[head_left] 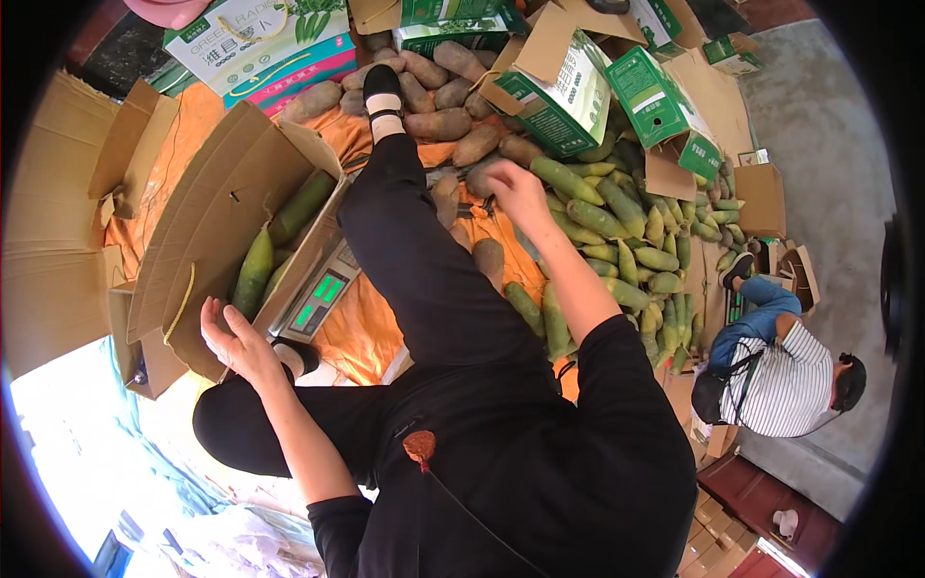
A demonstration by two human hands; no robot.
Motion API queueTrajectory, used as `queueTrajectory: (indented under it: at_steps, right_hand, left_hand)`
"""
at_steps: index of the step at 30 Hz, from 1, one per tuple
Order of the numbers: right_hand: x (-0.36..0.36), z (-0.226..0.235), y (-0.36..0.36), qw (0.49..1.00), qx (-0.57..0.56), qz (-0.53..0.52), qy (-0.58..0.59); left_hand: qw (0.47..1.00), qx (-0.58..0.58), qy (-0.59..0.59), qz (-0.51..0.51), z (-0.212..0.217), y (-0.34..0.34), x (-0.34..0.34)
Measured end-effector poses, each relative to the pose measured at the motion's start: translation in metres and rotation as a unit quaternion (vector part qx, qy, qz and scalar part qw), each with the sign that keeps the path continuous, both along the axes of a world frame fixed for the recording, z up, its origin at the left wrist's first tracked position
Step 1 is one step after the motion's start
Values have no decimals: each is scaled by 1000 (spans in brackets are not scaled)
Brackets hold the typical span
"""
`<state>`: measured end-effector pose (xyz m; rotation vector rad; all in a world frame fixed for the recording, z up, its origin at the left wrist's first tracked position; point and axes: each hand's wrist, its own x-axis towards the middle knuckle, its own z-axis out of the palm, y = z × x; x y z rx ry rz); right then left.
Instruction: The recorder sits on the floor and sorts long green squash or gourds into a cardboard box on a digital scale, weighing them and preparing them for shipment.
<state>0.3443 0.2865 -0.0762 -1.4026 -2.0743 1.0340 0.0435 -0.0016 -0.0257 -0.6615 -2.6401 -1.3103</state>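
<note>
My left hand (pixel 236 339) is open, its fingers apart, at the near edge of an open cardboard box (pixel 198 226). Inside that box lie a few green radishes (pixel 254 272). The box rests by a scale (pixel 323 294) with a lit green display, apparently on top of it. My right hand (pixel 518 196) reaches out over the produce, fingers loosely bent and apart, beside a dark brownish-purple radish (pixel 481 179). Whether the fingertips touch it I cannot tell. A large heap of green radishes (pixel 602 220) lies to the right of that hand.
More purplish radishes (pixel 438 125) lie around my outstretched foot on an orange sheet (pixel 361 332). Green and white cartons (pixel 564 91) stand at the back, and a radish-printed gift box (pixel 255 39) at far left. Another person (pixel 780 376) in a striped shirt sits at right.
</note>
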Motion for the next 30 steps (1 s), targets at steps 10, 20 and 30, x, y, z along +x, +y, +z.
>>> queueTrajectory:
  at_steps: [10, 20, 30]
  right_hand:
    - [161, -134, -29, 956, -109, -152, -227]
    - [170, -111, 3, 946, 25, -236, -220]
    - [164, -90, 27, 857, 59, -22, -512]
  left_hand:
    - [999, -34, 14, -18, -7, -1, -4]
    - [999, -37, -2, -17, -6, 2, -4]
    - [999, 15, -45, 0, -7, -6, -7]
